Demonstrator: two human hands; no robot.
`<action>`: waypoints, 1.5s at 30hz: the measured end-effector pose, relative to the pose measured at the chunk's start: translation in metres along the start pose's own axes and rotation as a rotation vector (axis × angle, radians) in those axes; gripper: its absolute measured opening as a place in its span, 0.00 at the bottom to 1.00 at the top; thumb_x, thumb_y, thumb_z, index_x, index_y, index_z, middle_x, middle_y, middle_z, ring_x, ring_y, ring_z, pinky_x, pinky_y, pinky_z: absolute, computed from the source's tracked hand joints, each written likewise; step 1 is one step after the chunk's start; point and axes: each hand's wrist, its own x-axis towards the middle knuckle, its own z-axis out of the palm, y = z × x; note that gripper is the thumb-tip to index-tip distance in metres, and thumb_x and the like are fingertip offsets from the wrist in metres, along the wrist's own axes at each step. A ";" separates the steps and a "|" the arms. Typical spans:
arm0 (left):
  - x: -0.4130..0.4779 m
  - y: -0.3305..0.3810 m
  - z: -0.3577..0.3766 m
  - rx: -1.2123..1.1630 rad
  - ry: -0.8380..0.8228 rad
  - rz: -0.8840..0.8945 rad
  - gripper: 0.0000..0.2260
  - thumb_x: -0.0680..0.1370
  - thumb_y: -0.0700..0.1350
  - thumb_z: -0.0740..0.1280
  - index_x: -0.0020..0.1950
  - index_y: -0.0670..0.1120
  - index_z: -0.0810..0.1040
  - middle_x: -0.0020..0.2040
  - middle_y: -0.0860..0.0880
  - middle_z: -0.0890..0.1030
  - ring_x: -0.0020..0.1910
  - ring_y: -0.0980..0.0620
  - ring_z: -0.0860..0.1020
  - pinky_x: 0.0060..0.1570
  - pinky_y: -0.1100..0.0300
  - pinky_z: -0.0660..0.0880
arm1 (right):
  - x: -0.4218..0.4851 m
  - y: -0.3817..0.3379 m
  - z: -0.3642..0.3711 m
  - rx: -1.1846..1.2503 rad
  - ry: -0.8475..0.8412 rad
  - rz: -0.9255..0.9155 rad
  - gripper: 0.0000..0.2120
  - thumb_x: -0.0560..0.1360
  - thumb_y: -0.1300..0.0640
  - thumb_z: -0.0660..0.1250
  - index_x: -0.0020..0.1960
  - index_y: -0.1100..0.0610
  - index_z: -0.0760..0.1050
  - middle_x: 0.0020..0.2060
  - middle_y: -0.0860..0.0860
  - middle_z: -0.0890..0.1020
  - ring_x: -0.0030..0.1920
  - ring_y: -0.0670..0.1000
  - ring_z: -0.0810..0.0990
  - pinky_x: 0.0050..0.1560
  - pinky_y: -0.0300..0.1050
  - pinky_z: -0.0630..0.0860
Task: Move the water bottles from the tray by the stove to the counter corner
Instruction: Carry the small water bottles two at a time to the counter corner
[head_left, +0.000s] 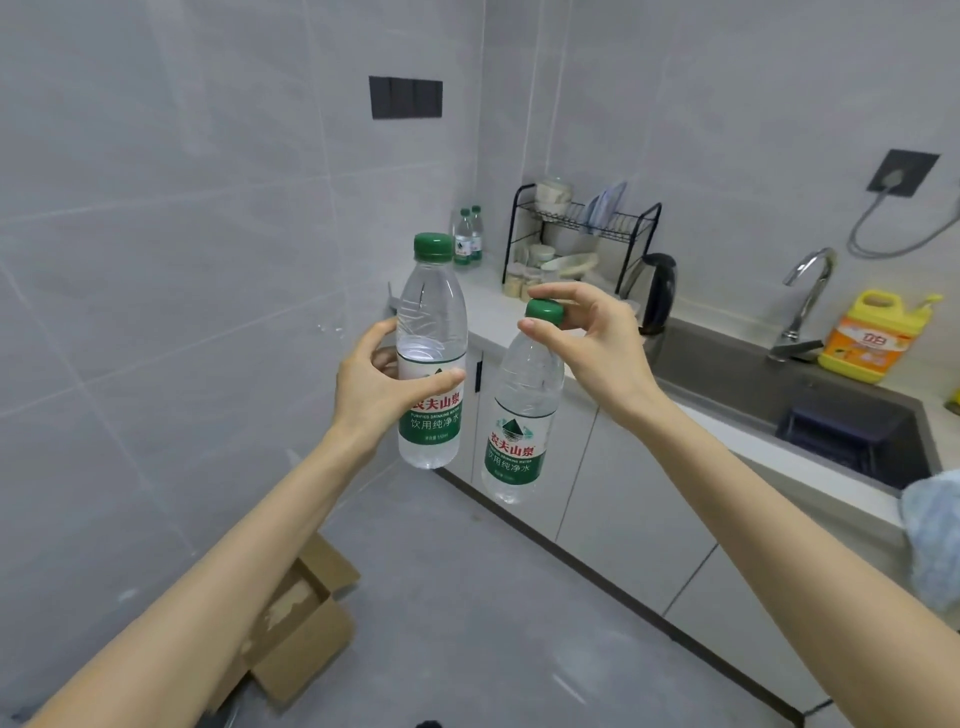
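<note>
My left hand (379, 384) grips a clear water bottle (430, 312) with a green cap and green label around its middle, holding it upright in the air. My right hand (587, 343) pinches a second water bottle (522, 415) by its green cap, so it hangs slightly tilted below my fingers. Both are held over the floor, short of the counter (498, 312). Two more green-capped bottles (468, 240) stand in the far counter corner against the wall. The tray and stove are out of view.
A black dish rack (582, 228) with bowls stands beside the corner bottles, then a dark kettle (657, 291), a sink (810, 415) with a tap and a yellow detergent jug (867, 338). An open cardboard box (296, 623) lies on the floor at lower left.
</note>
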 end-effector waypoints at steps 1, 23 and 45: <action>0.023 -0.006 0.001 -0.005 -0.006 -0.006 0.32 0.60 0.43 0.82 0.61 0.52 0.75 0.51 0.52 0.84 0.50 0.55 0.83 0.51 0.58 0.79 | 0.019 0.009 0.008 -0.010 0.004 0.005 0.15 0.71 0.60 0.75 0.57 0.58 0.80 0.48 0.51 0.85 0.48 0.46 0.84 0.54 0.45 0.80; 0.376 -0.115 0.090 0.061 -0.169 -0.062 0.33 0.60 0.40 0.82 0.60 0.53 0.71 0.50 0.51 0.83 0.48 0.55 0.82 0.47 0.61 0.79 | 0.318 0.222 0.061 -0.103 0.111 0.106 0.15 0.70 0.60 0.76 0.56 0.58 0.80 0.47 0.50 0.85 0.45 0.47 0.84 0.51 0.48 0.81; 0.659 -0.270 0.239 0.140 -0.235 -0.294 0.34 0.63 0.37 0.80 0.59 0.56 0.64 0.46 0.58 0.76 0.43 0.64 0.77 0.39 0.72 0.71 | 0.557 0.467 0.077 -0.288 -0.091 0.268 0.14 0.66 0.61 0.79 0.49 0.53 0.82 0.44 0.47 0.86 0.45 0.53 0.83 0.48 0.48 0.77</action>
